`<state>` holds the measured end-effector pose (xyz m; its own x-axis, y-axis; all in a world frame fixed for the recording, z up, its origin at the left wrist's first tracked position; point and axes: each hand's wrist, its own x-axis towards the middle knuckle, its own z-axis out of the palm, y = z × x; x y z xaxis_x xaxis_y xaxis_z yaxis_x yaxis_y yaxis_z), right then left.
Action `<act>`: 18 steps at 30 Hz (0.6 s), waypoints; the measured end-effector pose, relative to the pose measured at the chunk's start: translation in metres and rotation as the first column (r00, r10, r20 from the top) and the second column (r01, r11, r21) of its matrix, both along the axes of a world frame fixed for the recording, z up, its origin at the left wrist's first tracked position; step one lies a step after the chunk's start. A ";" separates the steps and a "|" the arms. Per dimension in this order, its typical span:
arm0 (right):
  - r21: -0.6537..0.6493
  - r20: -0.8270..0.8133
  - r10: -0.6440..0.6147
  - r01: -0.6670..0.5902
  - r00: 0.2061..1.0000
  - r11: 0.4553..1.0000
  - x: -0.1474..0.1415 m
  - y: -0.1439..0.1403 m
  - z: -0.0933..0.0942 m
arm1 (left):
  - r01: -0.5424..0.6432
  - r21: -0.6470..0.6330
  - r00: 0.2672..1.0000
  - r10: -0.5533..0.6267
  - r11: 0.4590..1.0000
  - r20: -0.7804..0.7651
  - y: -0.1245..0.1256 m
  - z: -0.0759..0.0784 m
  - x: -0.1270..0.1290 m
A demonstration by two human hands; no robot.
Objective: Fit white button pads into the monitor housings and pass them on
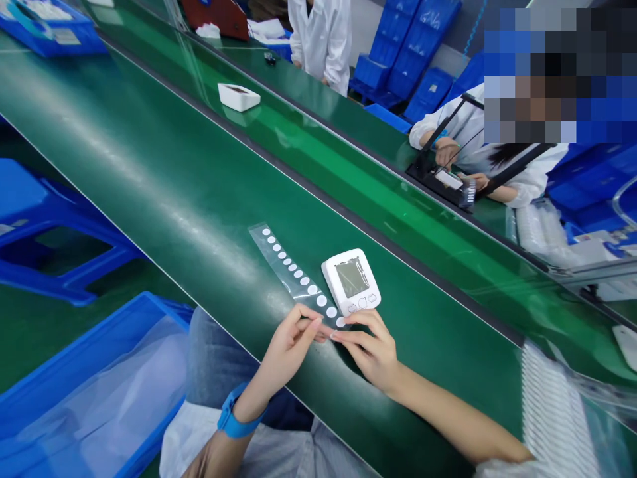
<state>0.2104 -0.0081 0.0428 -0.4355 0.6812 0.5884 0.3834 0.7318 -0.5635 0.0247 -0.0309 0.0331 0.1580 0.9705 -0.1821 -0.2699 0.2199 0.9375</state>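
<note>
A clear strip with a row of small white round stickers (293,269) lies on the green conveyor belt (164,179). Its near end sits between my fingertips. My left hand (291,338), with a blue band on the wrist, pinches that end with thumb and forefinger. My right hand (371,345) touches the same end from the right, its fingertips at the last sticker. Just beyond my right hand lies a white device (351,281) with a grey screen and buttons, face up, beside the strip.
A second white device (239,97) lies farther up the belt. Blue bins (84,378) stand at my lower left, one lined with clear plastic. Across the belt a seated person (478,159) in white works at a black fixture; another person (321,40) stands farther back.
</note>
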 end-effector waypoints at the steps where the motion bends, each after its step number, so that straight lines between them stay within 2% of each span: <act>1: -0.012 -0.013 -0.005 0.005 1.000 1.000 0.000 0.000 0.000 | 0.002 0.000 1.000 -0.002 1.000 -0.001 0.000 -0.001 0.000; 6: -0.141 -0.068 -0.037 0.027 0.997 0.990 -0.004 0.000 -0.001 | -0.026 0.017 0.999 0.026 1.000 -0.039 -0.002 -0.001 0.001; 11: -0.334 -0.119 -0.054 0.011 0.991 0.942 -0.006 0.001 -0.001 | -0.044 0.024 0.997 0.046 0.999 -0.067 -0.002 -0.001 0.001; 13: -0.339 -0.130 -0.074 0.026 0.989 0.941 -0.006 0.001 -0.002 | -0.030 0.021 0.998 0.031 0.999 -0.059 -0.002 -0.002 -0.001; 18: -0.256 -0.093 -0.088 0.062 0.992 0.965 -0.007 -0.002 -0.004 | 0.002 -0.007 1.000 -0.002 1.000 -0.025 -0.002 -0.005 -0.002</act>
